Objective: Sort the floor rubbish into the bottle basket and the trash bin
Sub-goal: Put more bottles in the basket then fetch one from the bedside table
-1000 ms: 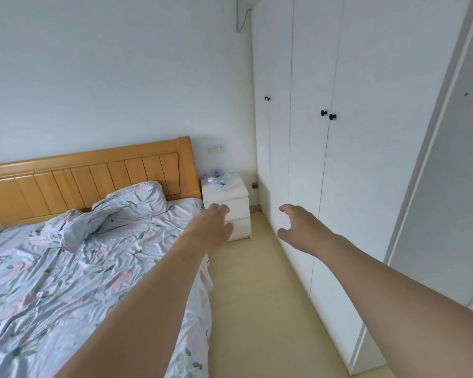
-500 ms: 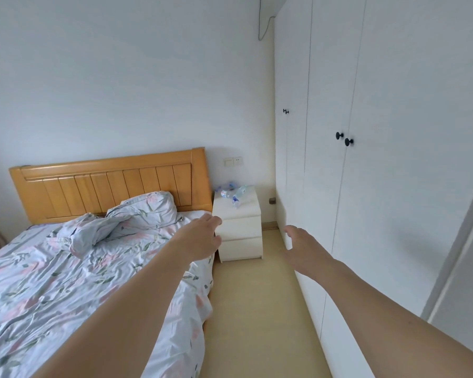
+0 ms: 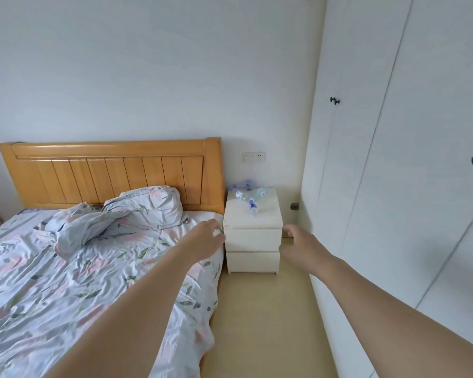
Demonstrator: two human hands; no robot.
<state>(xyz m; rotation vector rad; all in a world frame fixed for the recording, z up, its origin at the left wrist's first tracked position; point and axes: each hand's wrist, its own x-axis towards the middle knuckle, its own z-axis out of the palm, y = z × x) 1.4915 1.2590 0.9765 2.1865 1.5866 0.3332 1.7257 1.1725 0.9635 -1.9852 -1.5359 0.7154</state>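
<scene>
Bottles: several, lying on the nightstand top, against the wall. Left hand: grip loose, holding nothing, over the bed edge. Right hand: grip loose, holding nothing, between nightstand and wardrobe. Floor: narrow strip between bed and wardrobe.

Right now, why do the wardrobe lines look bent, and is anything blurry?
Head view: wide-angle lens bows the wardrobe edges; soft even daylight, no glare; bottles on the nightstand small but sharp; left hand fingertips slightly smeared; right hand clearer.
</scene>
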